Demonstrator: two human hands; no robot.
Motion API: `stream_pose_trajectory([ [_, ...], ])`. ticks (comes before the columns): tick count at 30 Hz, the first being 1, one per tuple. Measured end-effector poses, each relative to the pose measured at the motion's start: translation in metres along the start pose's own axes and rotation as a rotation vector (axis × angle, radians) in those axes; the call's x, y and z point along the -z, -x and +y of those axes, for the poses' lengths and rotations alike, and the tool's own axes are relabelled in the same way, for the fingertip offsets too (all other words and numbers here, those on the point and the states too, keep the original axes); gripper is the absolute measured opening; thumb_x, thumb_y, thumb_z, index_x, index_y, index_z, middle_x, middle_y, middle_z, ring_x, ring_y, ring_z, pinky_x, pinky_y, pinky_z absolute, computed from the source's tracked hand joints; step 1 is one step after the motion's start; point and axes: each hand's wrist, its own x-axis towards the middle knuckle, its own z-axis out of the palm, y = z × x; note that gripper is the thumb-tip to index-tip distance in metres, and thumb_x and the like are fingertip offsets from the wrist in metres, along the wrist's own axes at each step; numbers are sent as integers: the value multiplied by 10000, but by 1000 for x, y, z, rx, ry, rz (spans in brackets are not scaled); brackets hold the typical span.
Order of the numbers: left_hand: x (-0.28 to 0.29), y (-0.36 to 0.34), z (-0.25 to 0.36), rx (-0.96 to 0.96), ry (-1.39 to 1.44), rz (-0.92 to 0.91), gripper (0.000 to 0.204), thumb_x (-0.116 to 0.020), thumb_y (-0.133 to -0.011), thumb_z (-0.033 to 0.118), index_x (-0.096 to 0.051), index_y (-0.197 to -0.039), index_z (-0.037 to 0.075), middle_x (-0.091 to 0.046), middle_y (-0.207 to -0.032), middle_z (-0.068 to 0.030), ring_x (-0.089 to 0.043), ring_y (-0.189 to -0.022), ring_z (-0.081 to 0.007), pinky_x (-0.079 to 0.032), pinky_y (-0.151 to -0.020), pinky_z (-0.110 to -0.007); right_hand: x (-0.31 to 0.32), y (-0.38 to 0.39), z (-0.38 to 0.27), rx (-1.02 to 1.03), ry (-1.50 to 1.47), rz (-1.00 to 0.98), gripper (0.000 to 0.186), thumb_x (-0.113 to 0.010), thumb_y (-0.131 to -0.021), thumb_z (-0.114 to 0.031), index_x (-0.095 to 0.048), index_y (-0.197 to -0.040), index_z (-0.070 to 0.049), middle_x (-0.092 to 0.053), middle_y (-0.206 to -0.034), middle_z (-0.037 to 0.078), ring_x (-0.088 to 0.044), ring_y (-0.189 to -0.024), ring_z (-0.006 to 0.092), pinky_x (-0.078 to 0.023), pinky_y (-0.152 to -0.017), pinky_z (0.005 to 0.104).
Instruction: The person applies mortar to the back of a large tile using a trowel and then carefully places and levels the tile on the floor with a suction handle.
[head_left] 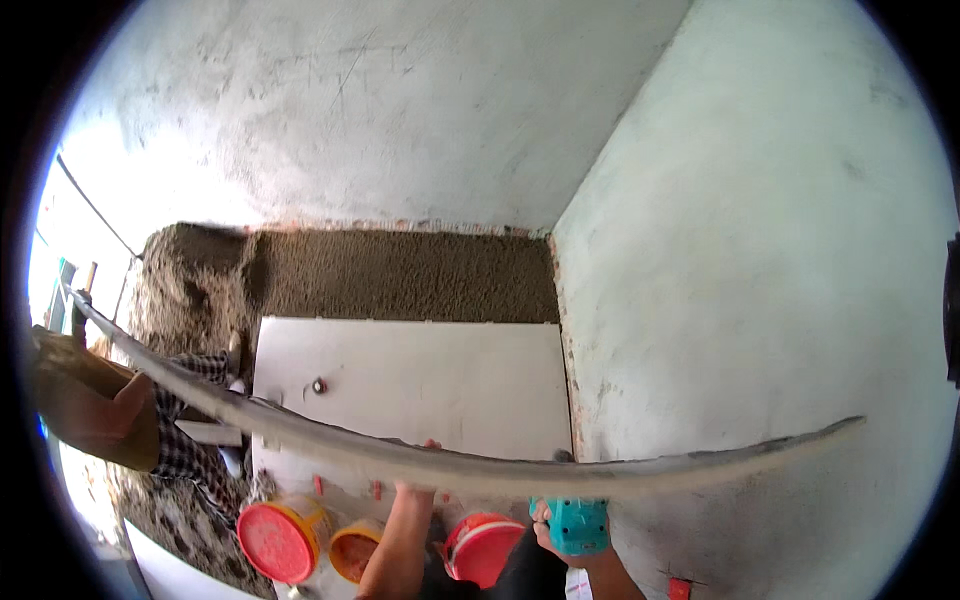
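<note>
A long, thin slab (480, 472), pale grey and seen edge-on, spans the view from far left to right, with dark uneven material along its far side. My left hand (418, 484) is closed on its edge near the middle; fingertips show on the far side. Just right of centre, my right hand (546, 535) is wrapped round a teal handheld power tool (580, 525) close against the slab's near side. The tool's working end is hidden. Beyond the slab lies a large pale tile (420, 365) on the floor.
A co-worker (110, 410) in checked trousers is by the slab's left end. Red-lidded bucket (275, 543), yellow bucket (355, 550) and red bucket (485, 550) stand near me. Red clips (377, 490) line a joint. Mortar (400, 275) borders the far wall; another wall (750, 250) rises right.
</note>
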Motion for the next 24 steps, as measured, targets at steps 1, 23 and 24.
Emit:
stream_pose_trajectory([
  [1,-34,-18,-2,57,47,159,666,-352,-904,538,-344,-1402,98,-373,-1425,-123,-323,-1329,-314,-171,-1086,-565,-12,-17,-16,-35,-330,-59,568,-424,-896,-525,-497,-1207,-55,-534,-1154,127,-500,-1063,283,-401,-913,474],
  [23,-104,-279,-6,-43,-61,797,756,-354,-850,663,-285,-1423,175,-244,-1471,-91,-217,-1356,-356,-171,-1040,-679,86,-365,-203,57,596,426,154,-725,-733,-73,-622,-846,-63,-630,-790,-8,-591,-751,99,-477,-712,298],
  [24,-108,-290,-16,-61,-83,816,725,-345,-853,651,-300,-1413,192,-255,-1457,-86,-245,-1330,-346,-205,-1037,-652,97,-379,-217,54,587,450,156,-723,-730,-67,-620,-847,-62,-629,-789,-8,-589,-746,97,-475,-707,296],
])
